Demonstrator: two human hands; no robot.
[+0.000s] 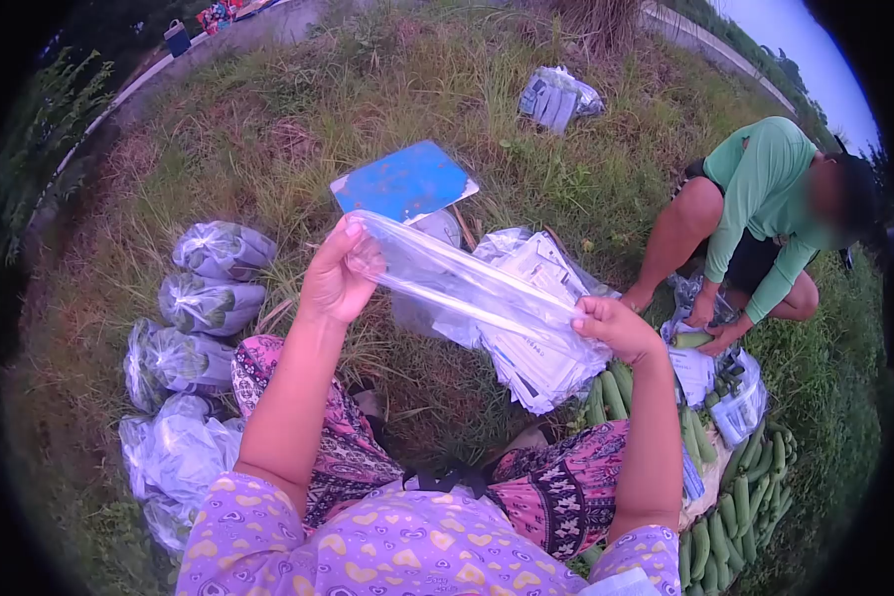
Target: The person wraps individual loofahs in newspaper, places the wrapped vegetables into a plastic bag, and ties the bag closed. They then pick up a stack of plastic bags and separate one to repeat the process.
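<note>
A clear plastic bag is stretched between my two raised hands, slanting down to the right. My left hand pinches its upper left end between thumb and fingers. At the other end, the fingers of my right hand are closed on the bag's edge. Behind and below the bag lies a stack of printed paper sheets, partly inside other clear plastic. Long green vegetables, like gourds or cucumbers, lie under my right forearm.
Several filled clear bags line the grass at left. A blue board lies ahead, and another bundle farther off. At right a crouching person in a green shirt handles a green vegetable beside a pile of green vegetables.
</note>
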